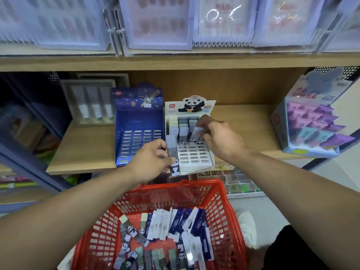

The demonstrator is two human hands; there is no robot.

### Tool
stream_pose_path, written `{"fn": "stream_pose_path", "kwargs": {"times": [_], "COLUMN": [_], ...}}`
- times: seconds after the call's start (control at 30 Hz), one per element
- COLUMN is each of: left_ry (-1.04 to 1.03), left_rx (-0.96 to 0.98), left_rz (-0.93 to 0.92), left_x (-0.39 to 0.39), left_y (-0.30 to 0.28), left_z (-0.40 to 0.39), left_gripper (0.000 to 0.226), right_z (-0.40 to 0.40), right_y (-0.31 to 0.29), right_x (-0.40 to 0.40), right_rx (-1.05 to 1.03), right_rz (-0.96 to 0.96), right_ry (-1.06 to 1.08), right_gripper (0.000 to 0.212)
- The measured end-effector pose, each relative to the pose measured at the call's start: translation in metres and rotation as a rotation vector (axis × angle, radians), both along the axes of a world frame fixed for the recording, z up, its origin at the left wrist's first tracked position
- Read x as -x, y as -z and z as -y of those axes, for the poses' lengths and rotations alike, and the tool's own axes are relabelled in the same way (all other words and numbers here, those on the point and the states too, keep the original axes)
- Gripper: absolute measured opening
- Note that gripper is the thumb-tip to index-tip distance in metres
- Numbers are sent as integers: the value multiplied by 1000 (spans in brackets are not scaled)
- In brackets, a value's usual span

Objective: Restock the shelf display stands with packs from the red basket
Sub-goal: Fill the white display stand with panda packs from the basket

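We stand over the red basket (229,209), which sits low in front of us below the wooden shelf (81,151). In it, panda packs lie loose on the left and blue packs (187,223) are heaped on the right. On the shelf two display stands are side by side and touching: the blue stand (136,137), its slots bare, and to its right the panda stand (191,152), whose back rows are filled while its front slots are open.

Our right hand (220,139) reaches furthest in, over the panda stand's right column, with its fingers (204,121) curled round a grey pack (197,131) that stands near upright, long axis pointing down into the slots just below it. That hand is the one nearer an empty slot, so we judge the next move to be a short push downward.

Our left hand (153,158) waits at the stand's front left corner, wrist low, fingers pinching a few panda packs (172,152) held upright, long axis vertical, beside the stand's wall.
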State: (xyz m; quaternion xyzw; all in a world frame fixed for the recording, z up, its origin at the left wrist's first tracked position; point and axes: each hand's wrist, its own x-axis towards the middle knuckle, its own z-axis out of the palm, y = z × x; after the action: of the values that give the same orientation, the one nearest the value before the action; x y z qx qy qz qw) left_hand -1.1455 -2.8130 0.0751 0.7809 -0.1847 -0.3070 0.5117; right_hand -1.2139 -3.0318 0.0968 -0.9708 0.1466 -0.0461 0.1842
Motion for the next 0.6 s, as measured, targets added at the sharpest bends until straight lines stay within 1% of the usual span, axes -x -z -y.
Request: {"fn": "stream_pose_path", "kwargs": {"times": [0.07, 0.13, 0.2, 0.27, 0.4, 0.47, 0.6], "left_ry": [-22, -41, -57, -65, -51, -33, -17], "left_rx": [34, 44, 49, 54, 70, 68, 67], "left_rz": [-64, -94, -116, -130, -141, -139, -107], "left_x": [-2, -3, -4, -3, -2, -1, 0], "left_y": [2, 5, 6, 6, 4, 2, 1], "left_z": [1, 3, 3, 3, 5, 4, 1], "left_gripper": [17, 22, 22, 23, 28, 30, 28], "right_z": [1, 2, 3, 3, 1, -1, -2], "right_y": [0, 0, -2, -3, -3, -3, 2], "right_x": [-1, -3, -3, -5, -9, -11, -16], "right_rx": [-4, 10, 32, 5, -119, -98, 40], "right_rz": [-30, -30, -32, 11, 123, 139, 158], "right_ry": [-5, -24, -30, 0, 88, 94, 87], "right_gripper": [21, 23, 23, 22, 18, 19, 19]}}
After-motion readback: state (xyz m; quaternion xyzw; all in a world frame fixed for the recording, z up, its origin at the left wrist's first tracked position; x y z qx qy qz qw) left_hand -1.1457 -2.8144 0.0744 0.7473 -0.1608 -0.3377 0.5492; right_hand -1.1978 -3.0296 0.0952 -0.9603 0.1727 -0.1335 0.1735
